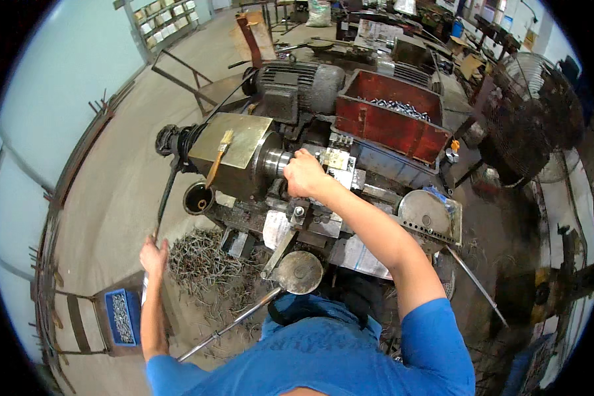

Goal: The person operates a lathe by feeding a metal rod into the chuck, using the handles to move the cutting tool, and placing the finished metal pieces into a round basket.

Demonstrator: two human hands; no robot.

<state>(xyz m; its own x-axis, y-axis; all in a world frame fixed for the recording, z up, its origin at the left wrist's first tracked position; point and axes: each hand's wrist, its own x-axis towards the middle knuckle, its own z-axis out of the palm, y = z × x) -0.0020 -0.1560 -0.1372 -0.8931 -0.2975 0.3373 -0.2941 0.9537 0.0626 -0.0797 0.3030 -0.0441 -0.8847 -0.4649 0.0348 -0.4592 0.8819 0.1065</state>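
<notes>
Near left, I see a blue bin [135,323] of small metal pieces; near centre, a round metal plate [301,272]. Farther on the left, my left hand [154,256] is closed around the lower end of a dark lever [167,201], beside tangled metal shavings [208,257]. My right hand [304,176] is curled against the lathe spindle [274,162] at centre; I cannot tell what its fingers hold. A brush [225,144] lies on the headstock [245,135], with a motor [299,86] beyond and a red crate [391,136] far right.
</notes>
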